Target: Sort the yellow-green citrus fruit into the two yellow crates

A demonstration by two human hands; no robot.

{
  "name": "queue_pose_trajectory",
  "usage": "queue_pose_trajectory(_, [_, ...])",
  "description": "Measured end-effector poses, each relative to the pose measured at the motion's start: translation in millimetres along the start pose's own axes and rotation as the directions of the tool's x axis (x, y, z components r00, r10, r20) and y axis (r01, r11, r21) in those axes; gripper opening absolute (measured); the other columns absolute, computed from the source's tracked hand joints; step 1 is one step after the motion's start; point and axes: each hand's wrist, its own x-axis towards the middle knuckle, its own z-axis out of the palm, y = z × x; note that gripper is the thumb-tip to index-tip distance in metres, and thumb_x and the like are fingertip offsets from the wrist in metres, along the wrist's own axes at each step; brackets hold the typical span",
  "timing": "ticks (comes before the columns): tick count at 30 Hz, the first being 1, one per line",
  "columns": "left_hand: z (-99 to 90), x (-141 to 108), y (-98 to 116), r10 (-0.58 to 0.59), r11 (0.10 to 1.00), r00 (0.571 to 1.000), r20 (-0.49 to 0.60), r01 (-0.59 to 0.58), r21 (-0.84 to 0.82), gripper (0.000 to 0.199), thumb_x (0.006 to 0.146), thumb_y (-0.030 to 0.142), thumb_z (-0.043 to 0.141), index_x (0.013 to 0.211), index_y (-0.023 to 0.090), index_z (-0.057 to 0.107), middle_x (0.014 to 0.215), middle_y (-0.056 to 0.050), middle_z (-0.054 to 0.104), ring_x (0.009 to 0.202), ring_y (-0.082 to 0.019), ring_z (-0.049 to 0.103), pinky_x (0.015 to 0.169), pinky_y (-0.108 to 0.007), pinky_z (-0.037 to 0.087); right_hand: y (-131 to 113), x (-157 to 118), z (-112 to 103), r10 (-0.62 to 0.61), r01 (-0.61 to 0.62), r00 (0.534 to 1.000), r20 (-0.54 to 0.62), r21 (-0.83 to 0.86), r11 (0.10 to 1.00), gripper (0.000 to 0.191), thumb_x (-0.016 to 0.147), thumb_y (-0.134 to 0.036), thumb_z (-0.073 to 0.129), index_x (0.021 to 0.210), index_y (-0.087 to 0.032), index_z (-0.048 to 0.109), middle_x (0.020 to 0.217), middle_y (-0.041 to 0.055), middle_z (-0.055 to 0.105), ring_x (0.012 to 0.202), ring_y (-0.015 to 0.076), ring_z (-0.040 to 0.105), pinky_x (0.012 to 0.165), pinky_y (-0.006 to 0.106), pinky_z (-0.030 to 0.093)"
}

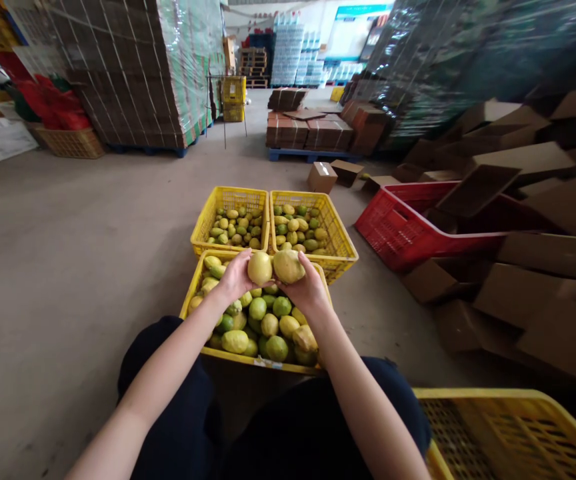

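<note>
My left hand (239,277) is closed around a round yellow lemon (260,268). In my right hand (308,287) is a larger yellow-green lemon (289,266), held close beside the first. Both hands are raised over the near yellow crate (258,363), which holds many lemons (269,325) in yellow and green shades. Just beyond it stand two more yellow crates, a left one (203,230) and a right one (343,250), each partly filled with similar fruit. My forearms cover parts of the near crate's sides.
A red crate (383,230) with cardboard in it stands to the right, among piled cardboard boxes (533,287). Another yellow crate (488,395) is at my lower right. Wrapped pallet stacks (123,73) and a blue pallet (313,156) of flattened cartons stand farther back.
</note>
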Motion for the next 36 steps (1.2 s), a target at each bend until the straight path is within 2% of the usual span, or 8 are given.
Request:
queue_pose_trajectory(6, [7.8, -3, -3, 0.042, 0.998, 0.993, -0.112, -0.047, -0.040, 0.015, 0.096, 0.024, 0.058, 0.095, 0.014, 0.069, 0.087, -0.006, 0.074, 0.091, -0.023, 0.070, 0.083, -0.035, 0.061, 3, -8, 13, -0.029, 0.029, 1.000, 0.005, 0.021, 0.999, 0.022, 0.072, -0.034, 0.080, 0.087, -0.024, 0.067, 0.081, -0.0001, 0.076, 0.070, 0.0189, 0.070, 0.049, 0.026, 0.054])
queue_pose_trajectory(10, [4.1, 0, -1, -0.008, 0.995, 0.994, -0.112, -0.003, -0.095, 0.025, 0.095, 0.038, 0.062, 0.094, 0.014, 0.068, 0.079, -0.006, 0.071, 0.071, -0.016, 0.068, 0.066, -0.027, 0.060, 1, -7, 8, 0.005, -0.006, 1.000, 0.030, 0.014, 1.000, 0.021, 0.076, -0.038, 0.075, 0.088, -0.023, 0.066, 0.077, 0.0010, 0.076, 0.070, 0.0215, 0.072, 0.052, 0.031, 0.057])
queue_pose_trajectory(16, [-4.0, 6, 1, 0.045, 0.987, 0.997, -0.059, -0.053, -0.150, 0.037, 0.092, 0.051, 0.062, 0.096, 0.014, 0.068, 0.080, -0.007, 0.071, 0.066, -0.016, 0.066, 0.055, -0.023, 0.054, 4, 3, -2, 0.004, -0.005, 0.998, 0.061, 0.027, 1.000, 0.025, 0.077, -0.045, 0.071, 0.087, -0.024, 0.065, 0.070, 0.0007, 0.074, 0.066, 0.0226, 0.072, 0.056, 0.035, 0.058])
queue_pose_trajectory(20, [-1.5, 5, 2, 0.085, 0.975, 0.989, -0.119, -0.108, -0.196, 0.029, 0.100, 0.039, 0.048, 0.104, 0.017, 0.068, 0.085, -0.005, 0.073, 0.071, -0.017, 0.067, 0.064, -0.027, 0.056, 3, 5, -1, 0.006, -0.005, 1.000, -0.015, 0.072, 0.997, 0.016, 0.079, -0.041, 0.065, 0.082, -0.026, 0.062, 0.066, -0.0010, 0.073, 0.059, 0.0211, 0.068, 0.052, 0.034, 0.057])
queue_pose_trajectory(24, [2.6, 3, 2, 0.093, 0.964, 0.991, -0.095, -0.114, -0.241, 0.032, 0.103, 0.031, 0.039, 0.111, 0.020, 0.068, 0.086, -0.003, 0.075, 0.077, -0.019, 0.070, 0.075, -0.032, 0.058, 2, 7, -2, 0.079, -0.073, 0.994, -0.076, 0.075, 0.995, 0.014, 0.083, -0.040, 0.062, 0.084, -0.025, 0.064, 0.067, -0.0004, 0.075, 0.059, 0.0219, 0.070, 0.051, 0.035, 0.058])
queue_pose_trajectory(30, [0.0, -2, 3, 0.072, 0.963, 0.993, -0.096, -0.095, -0.251, 0.035, 0.101, 0.040, 0.042, 0.094, 0.018, 0.067, 0.085, -0.004, 0.075, 0.075, -0.017, 0.070, 0.070, -0.029, 0.059, 5, 3, -2, 0.068, -0.068, 0.994, 0.084, -0.003, 0.998, 0.041, 0.079, -0.062, 0.068, 0.086, -0.022, 0.069, 0.073, 0.0046, 0.076, 0.063, 0.0250, 0.074, 0.054, 0.037, 0.059])
queue_pose_trajectory(33, [-0.6, -4, 3, 0.097, 0.979, 0.988, -0.122, -0.116, -0.168, 0.031, 0.096, 0.041, 0.048, 0.081, 0.020, 0.066, 0.072, -0.003, 0.070, 0.072, -0.017, 0.069, 0.066, -0.027, 0.058, 6, -2, 2, 0.072, -0.075, 0.991, 0.116, 0.017, 0.997, 0.040, 0.077, -0.061, 0.068, 0.086, -0.022, 0.071, 0.073, 0.0048, 0.076, 0.065, 0.0263, 0.074, 0.054, 0.038, 0.060])
queue_pose_trajectory(36, [2.0, -5, 2, 0.177, 0.984, 0.980, -0.094, -0.179, -0.010, 0.029, 0.091, 0.039, 0.051, 0.073, 0.021, 0.067, 0.072, -0.007, 0.072, 0.085, -0.023, 0.072, 0.075, -0.031, 0.059, 4, -8, 7, 0.064, -0.067, 0.989, 0.137, 0.016, 0.998, 0.036, 0.074, -0.057, 0.070, 0.083, -0.022, 0.071, 0.071, 0.0052, 0.075, 0.069, 0.0278, 0.074, 0.060, 0.042, 0.062])
